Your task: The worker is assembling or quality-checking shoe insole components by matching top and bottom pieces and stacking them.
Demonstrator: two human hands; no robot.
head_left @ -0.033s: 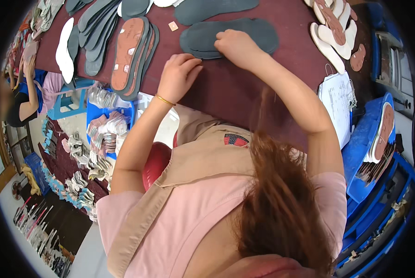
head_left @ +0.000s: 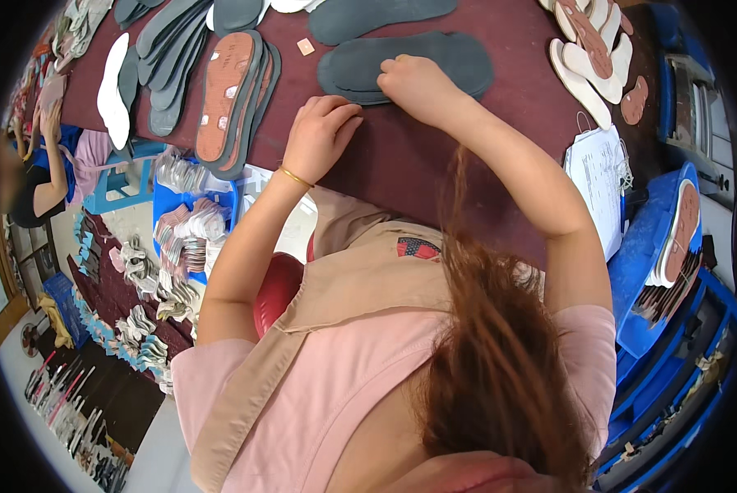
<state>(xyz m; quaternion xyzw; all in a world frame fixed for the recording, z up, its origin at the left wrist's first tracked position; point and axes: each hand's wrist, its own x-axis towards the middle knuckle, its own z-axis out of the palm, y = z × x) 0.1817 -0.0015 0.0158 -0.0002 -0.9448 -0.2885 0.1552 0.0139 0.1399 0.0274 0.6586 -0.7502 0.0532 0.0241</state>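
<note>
A dark grey insole point(head_left: 459, 66) lies flat on the maroon table point(head_left: 434, 164). My right hand point(head_left: 418, 82) rests on its middle with the fingers curled down, pressing on it. My left hand point(head_left: 319, 135) sits just below the insole's left end, with a gold bangle at the wrist. Its fingers are bent and its fingertips touch the insole's lower edge; nothing shows in that hand. A second grey insole point(head_left: 376, 16) lies just beyond.
A stack of brown and grey soles point(head_left: 233, 99) and a white sole point(head_left: 113, 90) lie to the left, cream soles point(head_left: 586, 57) at the far right. Paper sheets point(head_left: 598, 185) hang off the table's edge. A blue crate point(head_left: 672, 246) holds soles. Another person point(head_left: 39, 164) works at far left.
</note>
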